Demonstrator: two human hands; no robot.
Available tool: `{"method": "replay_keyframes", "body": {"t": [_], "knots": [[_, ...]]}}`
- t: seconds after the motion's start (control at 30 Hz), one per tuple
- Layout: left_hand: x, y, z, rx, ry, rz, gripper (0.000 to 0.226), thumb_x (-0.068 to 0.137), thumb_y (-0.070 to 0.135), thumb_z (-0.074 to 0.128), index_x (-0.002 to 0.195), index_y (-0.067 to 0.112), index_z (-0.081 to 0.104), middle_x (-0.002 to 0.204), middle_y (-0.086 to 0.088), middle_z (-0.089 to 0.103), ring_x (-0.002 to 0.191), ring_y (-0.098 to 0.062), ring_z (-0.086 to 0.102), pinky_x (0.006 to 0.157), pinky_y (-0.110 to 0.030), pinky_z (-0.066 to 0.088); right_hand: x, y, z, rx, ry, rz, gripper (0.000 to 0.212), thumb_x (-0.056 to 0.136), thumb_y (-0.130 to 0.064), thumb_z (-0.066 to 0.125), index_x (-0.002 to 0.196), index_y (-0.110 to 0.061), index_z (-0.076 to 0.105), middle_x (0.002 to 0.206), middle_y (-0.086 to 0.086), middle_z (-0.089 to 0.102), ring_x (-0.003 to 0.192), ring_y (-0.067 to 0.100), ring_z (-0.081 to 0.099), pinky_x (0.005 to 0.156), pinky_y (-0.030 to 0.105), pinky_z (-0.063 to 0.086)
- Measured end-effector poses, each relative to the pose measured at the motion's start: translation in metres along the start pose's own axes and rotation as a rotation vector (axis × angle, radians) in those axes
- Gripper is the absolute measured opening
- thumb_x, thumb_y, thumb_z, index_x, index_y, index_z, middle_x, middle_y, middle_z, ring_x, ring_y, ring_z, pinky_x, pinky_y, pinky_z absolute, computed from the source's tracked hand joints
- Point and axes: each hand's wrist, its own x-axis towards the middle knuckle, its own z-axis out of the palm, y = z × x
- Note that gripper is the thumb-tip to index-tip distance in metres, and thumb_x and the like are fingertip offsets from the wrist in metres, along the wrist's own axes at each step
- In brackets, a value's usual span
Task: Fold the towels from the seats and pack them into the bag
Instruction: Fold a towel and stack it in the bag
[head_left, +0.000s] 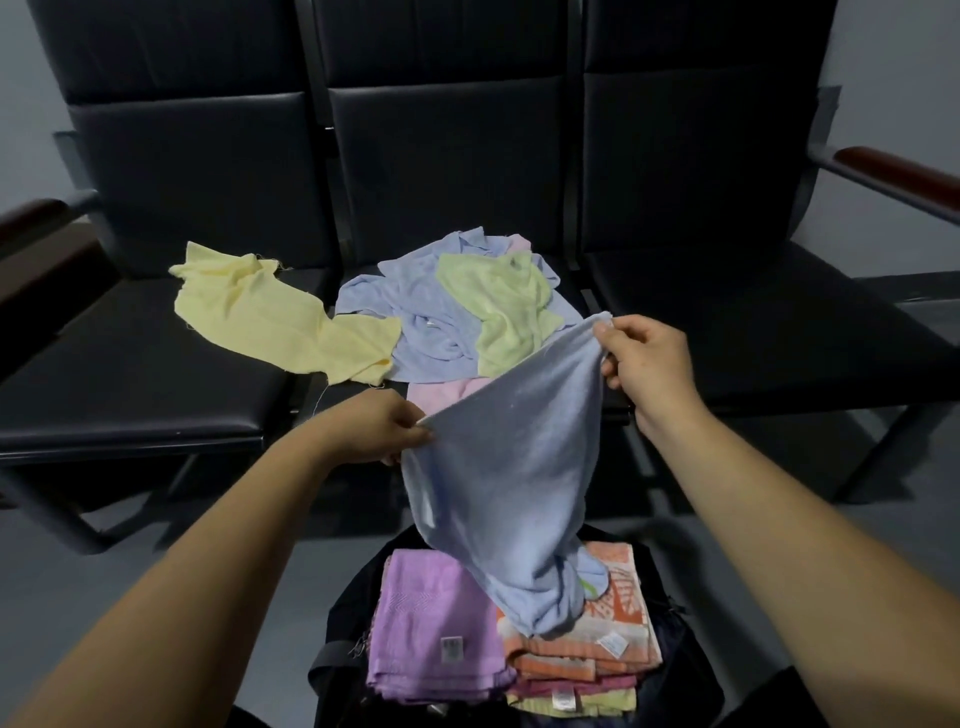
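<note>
A light blue towel (504, 467) hangs in the air between my hands, its lower end drooping onto the folded stack. My left hand (387, 434) pinches its left corner and my right hand (647, 364) pinches its upper right corner. Below it a black bag (345, 613) lies open on the floor with a folded purple towel (434, 629) and a stack of folded orange, pink and yellow towels (582, 670) on it. On the seats lie a yellow towel (270, 317), a blue towel (415, 322), a green towel (504, 306) and a pink towel (441, 395).
A row of three black padded seats (130, 374) with tall backs stands in front of me. Dark wooden armrests (898, 174) stick out at both ends. Grey floor shows under and around the seats.
</note>
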Motion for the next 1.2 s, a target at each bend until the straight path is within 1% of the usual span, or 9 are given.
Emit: {"method": "replay_keyframes", "body": {"t": [0.2, 0.33, 0.4, 0.57, 0.77, 0.83, 0.93, 1.03, 1.2], "knots": [[-0.019, 0.025, -0.009, -0.738, 0.084, 0.258, 0.023, 0.095, 0.009, 0.065, 0.114, 0.018, 0.056, 0.059, -0.005, 0.034, 0.051, -0.014, 0.033, 0.050, -0.016, 0.037, -0.001, -0.001, 0.001, -0.076, 0.025, -0.063, 0.025, 0.092, -0.001, 0.059, 0.110, -0.018, 0.063, 0.068, 0.009, 0.066, 0.053, 0.009, 0.060, 0.053, 0.023, 0.052], [-0.025, 0.035, -0.012, -1.071, -0.070, 0.361, 0.023, 0.091, 0.000, 0.062, 0.103, 0.014, 0.075, 0.089, -0.006, 0.069, 0.080, -0.012, 0.067, 0.074, -0.022, 0.055, -0.006, -0.004, 0.012, -0.059, -0.103, -0.096, 0.030, 0.092, 0.010, 0.045, 0.084, -0.011, 0.066, 0.065, 0.008, 0.064, 0.053, 0.013, 0.061, 0.058, 0.031, 0.055], [-0.024, 0.036, -0.012, -1.013, -0.091, 0.358, 0.034, 0.091, -0.005, 0.062, 0.118, 0.013, 0.071, 0.108, -0.010, 0.073, 0.103, -0.018, 0.071, 0.085, -0.024, 0.056, -0.013, -0.007, 0.019, -0.009, -0.200, -0.068, 0.037, 0.092, 0.012, 0.044, 0.074, -0.009, 0.069, 0.063, 0.005, 0.067, 0.055, 0.014, 0.064, 0.061, 0.030, 0.056], [-0.019, 0.040, -0.008, -0.734, 0.180, 0.303, 0.002, 0.084, 0.014, 0.076, 0.083, 0.012, 0.078, 0.075, -0.009, 0.071, 0.069, -0.015, 0.066, 0.069, -0.025, 0.056, -0.042, -0.020, 0.034, 0.022, -0.514, -0.077, 0.017, 0.092, -0.009, 0.068, 0.088, 0.006, 0.073, 0.078, 0.019, 0.071, 0.073, 0.023, 0.068, 0.074, 0.033, 0.059], [-0.015, 0.042, -0.004, -0.806, 0.267, 0.251, 0.022, 0.085, 0.012, 0.077, 0.106, 0.010, 0.073, 0.089, -0.009, 0.077, 0.082, -0.020, 0.073, 0.081, -0.029, 0.059, -0.068, -0.012, 0.052, -0.524, -0.607, -0.211, 0.050, 0.068, -0.060, 0.084, 0.093, -0.021, 0.065, 0.094, -0.003, 0.064, 0.084, 0.012, 0.062, 0.070, 0.031, 0.053], [-0.017, 0.040, -0.005, -0.728, 0.252, 0.257, 0.026, 0.088, 0.004, 0.074, 0.112, 0.011, 0.071, 0.093, -0.005, 0.078, 0.090, -0.018, 0.075, 0.083, -0.027, 0.059, -0.069, -0.009, 0.058, -0.520, -0.527, -0.211, 0.044, 0.073, -0.053, 0.083, 0.086, -0.017, 0.062, 0.087, -0.004, 0.060, 0.075, 0.011, 0.058, 0.062, 0.028, 0.045], [-0.021, 0.041, -0.007, -0.559, 0.358, 0.239, 0.004, 0.088, 0.011, 0.076, 0.091, 0.011, 0.074, 0.076, -0.003, 0.076, 0.074, -0.015, 0.074, 0.071, -0.026, 0.057, -0.066, -0.006, 0.060, -0.475, -0.434, -0.223, 0.027, 0.082, -0.031, 0.080, 0.090, -0.008, 0.069, 0.086, 0.002, 0.069, 0.076, 0.013, 0.064, 0.070, 0.031, 0.053], [-0.021, 0.040, -0.005, -0.382, 0.454, 0.230, 0.017, 0.086, 0.027, 0.079, 0.080, 0.013, 0.070, 0.061, -0.002, 0.068, 0.055, -0.007, 0.060, 0.055, -0.017, 0.047, -0.069, -0.003, 0.060, -0.428, -0.417, -0.274, 0.014, 0.088, -0.016, 0.068, 0.085, -0.003, 0.069, 0.081, 0.010, 0.069, 0.070, 0.015, 0.059, 0.070, 0.033, 0.050], [-0.019, 0.029, -0.012, -0.376, 0.481, 0.212, 0.021, 0.086, 0.035, 0.078, 0.080, 0.017, 0.069, 0.061, 0.005, 0.059, 0.055, -0.005, 0.051, 0.054, -0.022, 0.042, -0.064, -0.005, 0.054, -0.272, -0.396, -0.258, 0.012, 0.090, -0.018, 0.073, 0.079, -0.013, 0.074, 0.074, -0.003, 0.071, 0.068, 0.006, 0.063, 0.062, 0.022, 0.048]]}}
